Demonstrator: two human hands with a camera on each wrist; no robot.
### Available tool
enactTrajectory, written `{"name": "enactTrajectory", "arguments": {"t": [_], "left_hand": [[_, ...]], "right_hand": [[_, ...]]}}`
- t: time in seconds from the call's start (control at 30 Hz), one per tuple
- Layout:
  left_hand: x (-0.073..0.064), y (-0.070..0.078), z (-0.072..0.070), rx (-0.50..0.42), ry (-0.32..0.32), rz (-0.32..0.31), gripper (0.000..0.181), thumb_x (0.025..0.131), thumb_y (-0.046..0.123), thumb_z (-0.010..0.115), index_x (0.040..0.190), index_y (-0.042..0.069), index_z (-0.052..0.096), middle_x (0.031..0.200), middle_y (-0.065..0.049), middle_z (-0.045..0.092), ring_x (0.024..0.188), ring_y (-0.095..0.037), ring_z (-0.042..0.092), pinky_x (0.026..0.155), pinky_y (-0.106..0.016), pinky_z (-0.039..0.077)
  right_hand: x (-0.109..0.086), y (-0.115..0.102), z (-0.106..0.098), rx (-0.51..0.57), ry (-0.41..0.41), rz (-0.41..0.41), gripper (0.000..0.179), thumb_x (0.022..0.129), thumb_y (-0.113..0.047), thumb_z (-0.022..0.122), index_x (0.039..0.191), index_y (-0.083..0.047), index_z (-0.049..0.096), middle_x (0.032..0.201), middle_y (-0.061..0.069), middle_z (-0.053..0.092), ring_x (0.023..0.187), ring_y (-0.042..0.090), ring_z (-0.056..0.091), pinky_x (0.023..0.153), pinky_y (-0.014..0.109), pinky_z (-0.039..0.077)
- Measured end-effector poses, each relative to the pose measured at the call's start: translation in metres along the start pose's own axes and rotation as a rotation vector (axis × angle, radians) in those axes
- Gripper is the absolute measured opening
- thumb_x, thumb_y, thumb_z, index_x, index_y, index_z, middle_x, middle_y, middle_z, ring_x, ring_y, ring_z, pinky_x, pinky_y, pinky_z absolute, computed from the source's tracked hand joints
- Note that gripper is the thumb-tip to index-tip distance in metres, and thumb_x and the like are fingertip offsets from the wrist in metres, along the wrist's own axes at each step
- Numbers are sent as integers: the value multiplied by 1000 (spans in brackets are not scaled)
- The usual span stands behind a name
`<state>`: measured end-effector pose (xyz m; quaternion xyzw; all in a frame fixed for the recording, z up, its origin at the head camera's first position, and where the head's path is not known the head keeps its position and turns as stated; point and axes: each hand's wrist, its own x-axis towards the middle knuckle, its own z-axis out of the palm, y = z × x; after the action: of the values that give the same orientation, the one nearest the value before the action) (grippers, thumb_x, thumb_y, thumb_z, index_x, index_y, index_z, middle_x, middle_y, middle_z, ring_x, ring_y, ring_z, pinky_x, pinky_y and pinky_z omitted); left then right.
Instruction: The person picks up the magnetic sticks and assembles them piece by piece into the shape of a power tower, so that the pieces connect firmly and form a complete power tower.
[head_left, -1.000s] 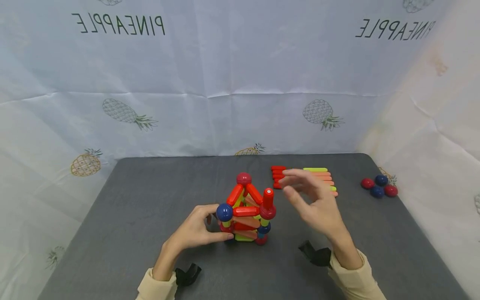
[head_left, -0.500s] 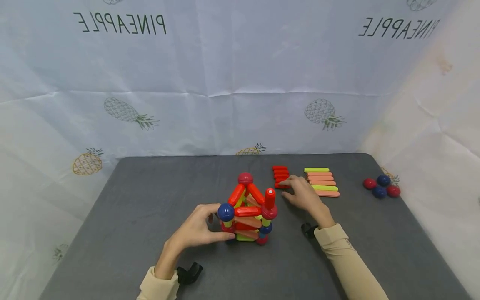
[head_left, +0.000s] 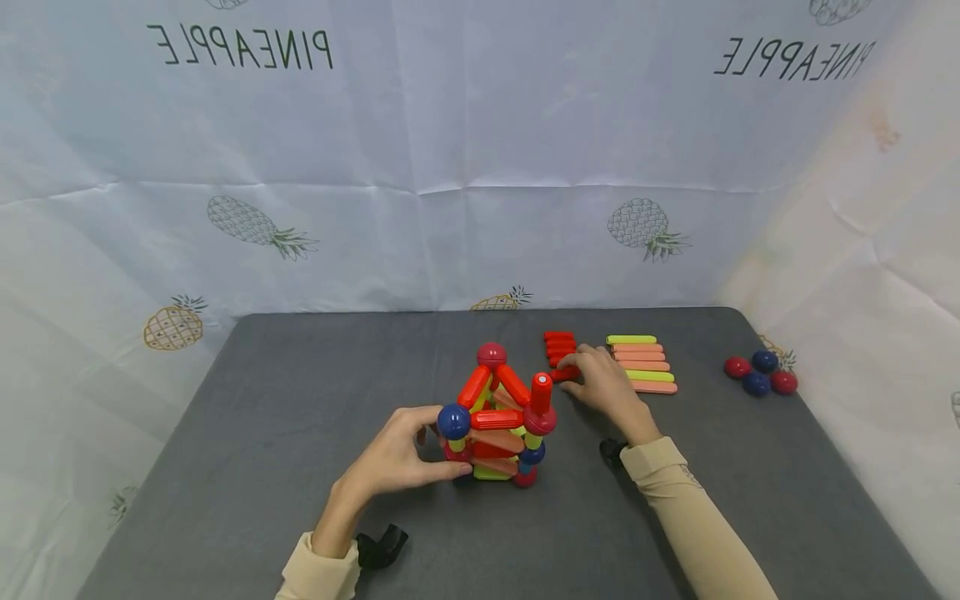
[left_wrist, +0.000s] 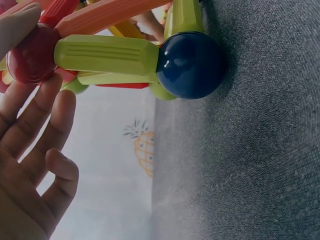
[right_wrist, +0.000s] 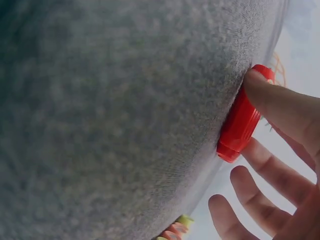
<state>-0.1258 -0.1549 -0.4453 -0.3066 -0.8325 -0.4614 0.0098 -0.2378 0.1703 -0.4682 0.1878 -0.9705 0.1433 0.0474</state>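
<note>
A tower of magnetic rods and balls (head_left: 497, 419) stands on the table, with a red rod upright on its near right corner. Thumb and fingers of my left hand (head_left: 390, 460) hold its left side; the left wrist view shows them around a red ball (left_wrist: 33, 54). Below that ball, a lime rod (left_wrist: 107, 55) runs to a dark blue ball (left_wrist: 191, 65) close to the table. To the right of the tower, my right hand (head_left: 609, 393) pinches a short red magnetic rod (right_wrist: 242, 120), its other fingers loosely spread in the right wrist view.
Behind the right hand lies a row of short red rods (head_left: 559, 343). Longer lime and orange rods (head_left: 640, 357) lie beside them. Red and blue balls (head_left: 756, 383) sit near the right edge of the grey table (head_left: 300, 383). A pineapple-print cloth (head_left: 450, 150) hangs behind.
My right hand has come down from above the table to the row of red rods and taken the nearest one, drawing it slightly toward me. The left hand stays on the tower.
</note>
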Motion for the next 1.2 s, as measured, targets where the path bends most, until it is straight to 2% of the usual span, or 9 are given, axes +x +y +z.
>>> {"name": "enactTrajectory", "arguments": {"t": [0.27, 0.4, 0.53, 0.7, 0.87, 0.97, 1.07, 1.13, 1.2], "left_hand": [[-1, -1, 1, -5, 3, -4, 35, 78, 27, 90, 108, 25, 72, 90, 8, 73, 76, -21, 62, 61, -35, 49], [0, -2, 1, -5, 2, -3, 35, 78, 27, 90, 107, 25, 72, 89, 8, 73, 76, -21, 63, 61, -35, 49], [0, -2, 1, -10, 0, 1, 34, 78, 27, 90, 107, 24, 72, 88, 8, 72, 75, -21, 62, 61, -35, 49], [0, -2, 1, -14, 1, 2, 34, 78, 27, 90, 107, 24, 72, 87, 8, 72, 75, -23, 62, 61, -33, 48], [0, -4, 2, -19, 3, 11, 35, 78, 26, 90, 107, 24, 72, 87, 7, 72, 74, -22, 62, 61, -33, 49], [0, -5, 2, -19, 5, 18, 35, 77, 26, 90, 107, 24, 72, 87, 7, 72, 74, -22, 61, 60, -32, 48], [0, -6, 2, -18, 6, 20, 34, 78, 26, 90, 106, 24, 72, 87, 7, 72, 73, -21, 61, 60, -32, 48], [-1, -6, 2, -19, 4, 19, 34, 78, 26, 90, 106, 24, 72, 87, 7, 72, 73, -21, 62, 60, -32, 48], [-1, -6, 2, -19, 2, 15, 33, 78, 26, 90, 106, 24, 72, 87, 7, 72, 74, -21, 62, 60, -32, 49]], "right_hand": [[1, 2, 4, 63, -41, 2, 24, 84, -18, 84, 104, -7, 76, 97, 12, 68, 85, 25, 53, 75, 39, 47], [3, -2, 0, 103, -12, -35, 23, 85, -16, 83, 104, -5, 75, 95, 11, 71, 83, 23, 54, 76, 38, 47], [8, -15, -16, 209, 77, -88, 27, 85, -16, 83, 107, -3, 75, 95, 12, 73, 84, 24, 59, 78, 40, 50], [15, -38, -45, 371, 259, -172, 27, 86, -18, 83, 109, -5, 76, 97, 11, 74, 86, 25, 64, 79, 43, 54], [18, -67, -75, 581, 383, -217, 26, 86, -15, 82, 109, -7, 75, 97, 8, 74, 88, 19, 64, 79, 36, 56], [19, -84, -92, 775, 361, -227, 23, 87, -10, 80, 108, -6, 73, 93, 3, 71, 87, 16, 61, 77, 29, 52], [19, -97, -104, 951, 268, -265, 22, 88, -7, 77, 109, -3, 70, 92, -5, 71, 86, 13, 63, 76, 25, 52], [19, -102, -107, 1019, 191, -307, 22, 88, -4, 75, 110, 0, 69, 91, -8, 73, 85, 13, 67, 77, 26, 54], [19, -104, -108, 1039, 125, -345, 23, 88, -2, 75, 110, 1, 69, 92, -8, 74, 85, 14, 69, 78, 28, 57]]}}
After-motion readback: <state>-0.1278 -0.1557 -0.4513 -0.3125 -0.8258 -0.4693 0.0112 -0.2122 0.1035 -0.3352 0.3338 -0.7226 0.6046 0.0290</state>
